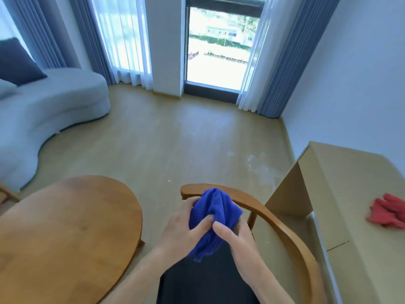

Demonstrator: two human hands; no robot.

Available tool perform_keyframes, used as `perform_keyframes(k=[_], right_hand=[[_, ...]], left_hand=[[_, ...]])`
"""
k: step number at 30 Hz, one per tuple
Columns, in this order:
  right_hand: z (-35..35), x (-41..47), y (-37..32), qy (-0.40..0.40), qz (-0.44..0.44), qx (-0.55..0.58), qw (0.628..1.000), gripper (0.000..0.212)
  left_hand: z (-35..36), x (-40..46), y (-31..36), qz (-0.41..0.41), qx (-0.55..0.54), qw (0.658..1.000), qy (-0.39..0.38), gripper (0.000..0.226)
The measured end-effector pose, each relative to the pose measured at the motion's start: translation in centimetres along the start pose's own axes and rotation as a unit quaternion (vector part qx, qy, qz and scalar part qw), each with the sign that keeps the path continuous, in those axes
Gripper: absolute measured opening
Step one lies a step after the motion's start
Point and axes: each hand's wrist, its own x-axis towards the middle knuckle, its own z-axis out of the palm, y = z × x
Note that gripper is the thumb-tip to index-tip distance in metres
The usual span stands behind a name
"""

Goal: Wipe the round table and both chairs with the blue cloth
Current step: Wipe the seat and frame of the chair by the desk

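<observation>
The bunched blue cloth (pixel 213 216) is held between both hands above the curved wooden backrest of a chair (pixel 285 229) with a black seat. My left hand (pixel 184 224) grips the cloth's left side, thumb pressed into the fabric. My right hand (pixel 236 240) grips its right side. The round wooden table (pixel 65 233) stands at the lower left, apart from the hands. A bit of a second wooden chair (pixel 6 194) shows at the far left edge.
A light wooden desk (pixel 350 194) runs along the right wall with a red cloth or gloves (pixel 388 211) on it. A grey curved sofa (pixel 50 106) with a dark cushion sits at the left. Wooden floor stretches to the curtained windows.
</observation>
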Motion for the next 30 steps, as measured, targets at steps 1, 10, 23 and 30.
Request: perform_keyframes(k=[1,10,23,30], right_hand=[[0.7,-0.3,-1.9,0.004,-0.008,-0.011,1.000,0.060],[1.2,-3.5,-13.6,0.033,-0.029,0.015,0.999,0.027],[-2.1,-11.5,-21.3,-0.004,-0.207,-0.391,0.897,0.009],[0.1,-14.9,-22.3,-0.028,-0.258,-0.474,0.841,0.039]], left_hand=[[-0.7,-0.4,1.8,0.029,0.034,0.999,0.004,0.056],[-5.0,-2.9,13.0,0.137,0.086,0.987,-0.019,0.059],[-8.3,-9.1,22.6,0.232,0.336,0.911,-0.061,0.025],[-9.1,-13.7,24.4,0.278,0.351,0.894,-0.030,0.022]])
